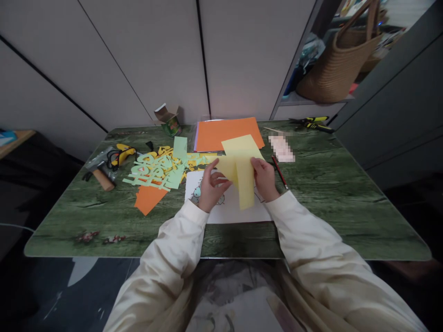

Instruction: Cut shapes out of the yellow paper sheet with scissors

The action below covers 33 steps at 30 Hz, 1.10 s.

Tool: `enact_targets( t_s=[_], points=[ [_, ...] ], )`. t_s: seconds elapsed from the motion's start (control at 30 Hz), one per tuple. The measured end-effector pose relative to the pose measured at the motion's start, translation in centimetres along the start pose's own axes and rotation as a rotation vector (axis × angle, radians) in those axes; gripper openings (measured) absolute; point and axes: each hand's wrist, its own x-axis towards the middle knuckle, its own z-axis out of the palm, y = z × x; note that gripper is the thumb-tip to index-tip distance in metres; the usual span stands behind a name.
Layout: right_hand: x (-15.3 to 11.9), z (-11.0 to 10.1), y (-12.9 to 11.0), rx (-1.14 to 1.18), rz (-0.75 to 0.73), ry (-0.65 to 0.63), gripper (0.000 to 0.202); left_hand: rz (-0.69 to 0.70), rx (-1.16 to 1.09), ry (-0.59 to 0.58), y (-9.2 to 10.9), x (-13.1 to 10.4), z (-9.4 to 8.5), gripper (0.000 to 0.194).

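My right hand pinches a folded piece of yellow paper by its right edge, thumb in front. My left hand has its index finger and thumb at the left flap of the same paper, the other fingers curled behind. The paper is held above a white sheet with line drawings, partly covered by both hands. Another yellow sheet lies just beyond, overlapping an orange sheet.
Left of my hands are green and yellow paper cutouts, an orange scrap, a wooden-handled hammer and an opened small box. On the right lie a red pencil, a pixelated pink item and yellow-black pliers.
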Motion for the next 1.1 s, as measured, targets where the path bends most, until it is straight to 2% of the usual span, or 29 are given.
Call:
enact_targets(
  t_s=[0.1, 0.17, 0.23, 0.3, 0.4, 0.53, 0.57, 0.63, 0.7, 0.77, 0.83, 0.93, 1.03, 1.1],
  points=[
    [-0.3, -0.2, -0.8, -0.139, -0.195, 0.108, 0.034, 0.05, 0.016, 0.153, 0.4, 0.7, -0.7, 0.045],
    [-0.5, -0.1, -1.2, -0.194, -0.253, 0.111, 0.033, 0.076, 0.046, 0.25, 0.5, 1.1, -1.1, 0.026],
    [-0.7, 0.0, -1.4, -0.221, -0.277, 0.113, 0.031, 0.079, 0.047, 0.304, 0.2, 1.4, -1.3, 0.016],
    [-0.8, 0.1, -1.4, -0.236, -0.294, 0.12, 0.031, 0.074, 0.017, 0.303, -0.2, 1.6, -1.5, 0.015],
    [-0.6, 0.0, -1.2, -0.239, -0.31, 0.136, 0.031, 0.055, -0.033, 0.229, -0.6, 1.7, -1.7, 0.025],
    [-0.3, -0.3, -1.1, -0.272, -0.3, 0.113, 0.031, 0.022, 0.069, 0.08, -0.1, 2.0, -2.7, 0.06],
    [-0.3, -0.4, -1.2, -0.298, -0.303, 0.099, 0.031, 0.056, 0.139, 0.041, 0.2, 2.1, -3.1, 0.059],
    [-0.4, -0.4, -1.3, -0.367, -0.321, 0.069, 0.032, 0.19, 0.318, -0.003, 0.9, 2.2, -3.6, 0.044],
    [-0.7, -0.2, -1.5, -0.44, -0.346, 0.038, 0.031, 0.327, 0.525, 0.008, 1.5, 2.0, -3.7, 0.028],
    [-1.1, 0.1, -1.6, -0.503, -0.35, -0.02, 0.03, 0.371, 0.704, 0.005, 1.9, 1.6, -3.4, 0.026],
    [-1.6, 0.4, -1.7, -0.558, -0.346, -0.109, 0.028, 0.303, 0.78, -0.072, 2.0, 1.1, -2.7, 0.035],
    [-2.1, 0.7, -1.9, -0.625, -0.351, -0.211, 0.028, 0.123, 0.711, -0.201, 1.8, 0.5, -1.9, 0.038],
    [-2.3, 0.7, -2.0, -0.637, -0.341, -0.229, 0.029, 0.032, 0.609, -0.216, 1.9, 0.4, -1.7, 0.033],
    [-2.3, 0.7, -2.0, -0.608, -0.317, -0.227, 0.029, 0.0, 0.551, -0.22, 2.0, 0.4, -1.8, 0.036]
  ],
)
